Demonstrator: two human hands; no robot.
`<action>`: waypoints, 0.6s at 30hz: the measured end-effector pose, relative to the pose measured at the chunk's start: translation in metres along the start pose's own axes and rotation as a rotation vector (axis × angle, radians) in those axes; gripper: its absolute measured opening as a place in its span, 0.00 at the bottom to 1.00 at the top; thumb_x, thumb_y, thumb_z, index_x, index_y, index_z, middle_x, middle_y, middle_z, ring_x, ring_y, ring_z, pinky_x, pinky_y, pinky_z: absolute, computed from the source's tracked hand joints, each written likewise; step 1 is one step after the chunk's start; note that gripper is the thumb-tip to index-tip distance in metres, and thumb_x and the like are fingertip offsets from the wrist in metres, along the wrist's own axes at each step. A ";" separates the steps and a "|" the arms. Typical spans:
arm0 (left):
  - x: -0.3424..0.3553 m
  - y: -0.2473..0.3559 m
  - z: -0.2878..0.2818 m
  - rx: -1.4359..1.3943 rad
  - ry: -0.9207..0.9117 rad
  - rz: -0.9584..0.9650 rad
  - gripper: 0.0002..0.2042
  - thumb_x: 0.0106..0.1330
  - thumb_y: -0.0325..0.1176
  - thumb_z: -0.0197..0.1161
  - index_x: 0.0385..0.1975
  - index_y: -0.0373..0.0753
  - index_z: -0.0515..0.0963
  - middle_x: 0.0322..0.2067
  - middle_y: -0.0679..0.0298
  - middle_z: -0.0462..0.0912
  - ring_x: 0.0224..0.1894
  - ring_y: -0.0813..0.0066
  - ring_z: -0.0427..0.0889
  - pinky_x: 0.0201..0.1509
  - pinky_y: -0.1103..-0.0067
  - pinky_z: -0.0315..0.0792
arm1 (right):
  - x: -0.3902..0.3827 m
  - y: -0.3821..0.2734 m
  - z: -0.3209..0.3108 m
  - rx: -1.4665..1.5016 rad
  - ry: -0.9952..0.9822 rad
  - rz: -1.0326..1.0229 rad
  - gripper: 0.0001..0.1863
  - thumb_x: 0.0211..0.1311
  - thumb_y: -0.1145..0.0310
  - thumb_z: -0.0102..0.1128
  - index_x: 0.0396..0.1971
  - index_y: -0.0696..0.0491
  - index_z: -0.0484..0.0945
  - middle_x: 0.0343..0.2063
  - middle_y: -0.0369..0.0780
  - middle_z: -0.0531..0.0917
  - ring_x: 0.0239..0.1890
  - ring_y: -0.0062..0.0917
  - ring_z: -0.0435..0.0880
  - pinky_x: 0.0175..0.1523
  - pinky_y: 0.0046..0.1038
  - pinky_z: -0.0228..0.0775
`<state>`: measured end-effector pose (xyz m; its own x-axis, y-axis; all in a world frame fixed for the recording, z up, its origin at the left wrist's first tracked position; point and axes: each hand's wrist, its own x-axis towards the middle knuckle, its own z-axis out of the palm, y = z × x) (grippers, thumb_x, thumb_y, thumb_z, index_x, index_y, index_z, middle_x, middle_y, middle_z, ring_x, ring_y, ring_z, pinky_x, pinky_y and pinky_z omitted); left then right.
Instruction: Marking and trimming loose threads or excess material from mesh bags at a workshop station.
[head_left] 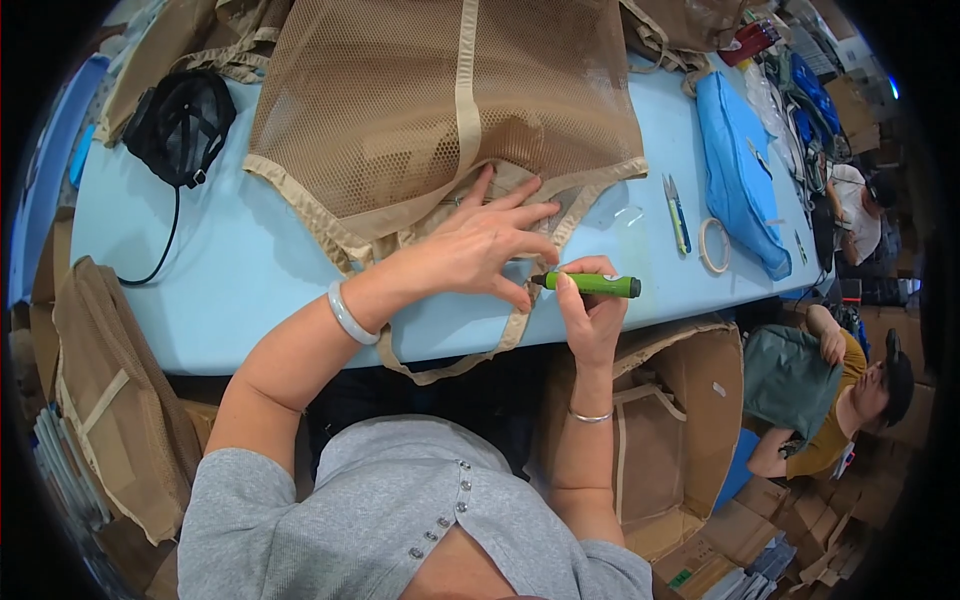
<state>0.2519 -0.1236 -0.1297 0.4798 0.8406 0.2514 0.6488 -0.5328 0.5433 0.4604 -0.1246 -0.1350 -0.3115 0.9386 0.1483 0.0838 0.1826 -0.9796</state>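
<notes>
A tan mesh garment (440, 110) with beige binding tape lies spread on a light blue table (230, 280). My left hand (490, 240) presses flat on the garment's lower edge, fingers spread; a pale bangle circles that wrist. My right hand (590, 310) grips a green pen-shaped tool (590, 285), its dark tip pointing left at the beige strap just below my left fingers. A loop of beige strap (450, 365) hangs off the table's near edge.
A black cap with a cord (180, 120) lies at the table's left. Small snips (676, 212), a tape ring (713, 245) and a blue bag (738, 165) sit to the right. An open cardboard box (670, 430) holds mesh pieces. Another person (830, 390) sits lower right.
</notes>
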 end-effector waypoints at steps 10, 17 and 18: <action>0.000 0.000 -0.001 0.001 -0.003 0.004 0.28 0.42 0.52 0.76 0.46 0.51 0.80 0.66 0.54 0.64 0.73 0.49 0.53 0.69 0.36 0.38 | 0.001 0.003 -0.002 -0.007 -0.042 0.005 0.05 0.59 0.76 0.63 0.32 0.58 0.75 0.22 0.29 0.76 0.21 0.06 0.67 0.25 0.11 0.57; 0.000 0.001 -0.002 -0.001 -0.011 0.002 0.29 0.42 0.53 0.76 0.47 0.50 0.80 0.66 0.55 0.64 0.73 0.50 0.52 0.69 0.36 0.38 | 0.001 0.001 0.000 0.009 -0.041 0.002 0.05 0.60 0.76 0.62 0.33 0.58 0.75 0.22 0.29 0.76 0.22 0.06 0.67 0.25 0.12 0.57; 0.000 0.001 -0.003 0.011 -0.010 -0.002 0.29 0.43 0.53 0.75 0.47 0.51 0.80 0.66 0.55 0.64 0.73 0.50 0.52 0.69 0.36 0.38 | 0.002 -0.002 0.002 0.000 -0.005 -0.007 0.04 0.60 0.76 0.62 0.33 0.58 0.75 0.23 0.30 0.77 0.22 0.07 0.67 0.25 0.12 0.57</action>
<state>0.2512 -0.1237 -0.1270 0.4843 0.8408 0.2420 0.6565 -0.5320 0.5348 0.4581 -0.1234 -0.1332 -0.3170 0.9357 0.1546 0.0819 0.1894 -0.9785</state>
